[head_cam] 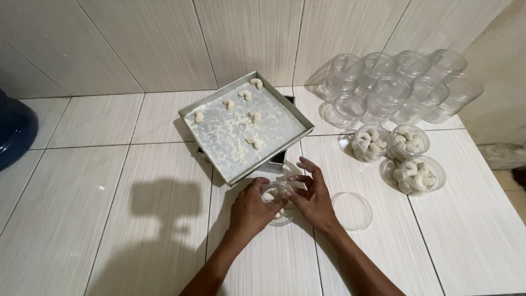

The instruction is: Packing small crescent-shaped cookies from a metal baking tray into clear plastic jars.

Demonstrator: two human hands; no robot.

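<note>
Both hands on the floor now: left hand (pixel 251 209) wrapped around the jar (pixel 278 204), right hand (pixel 312 197) half-open, fingertips at its rim, lid (pixel 352 210) beside, tray (pixel 219 159) behind.

A small round clear plastic jar (pixel 278 204) stands upright and lidless on the white tiled floor, low in the frame's centre. Pale crescent-shaped cookies (pixel 272 196) partly fill it. Its round clear plastic lid (pixel 352 210) lies flat just right of it.

Both hands meet low centre: left hand (pixel 251 210) cupped, right hand (pixel 312 196) with fingers spread
</note>
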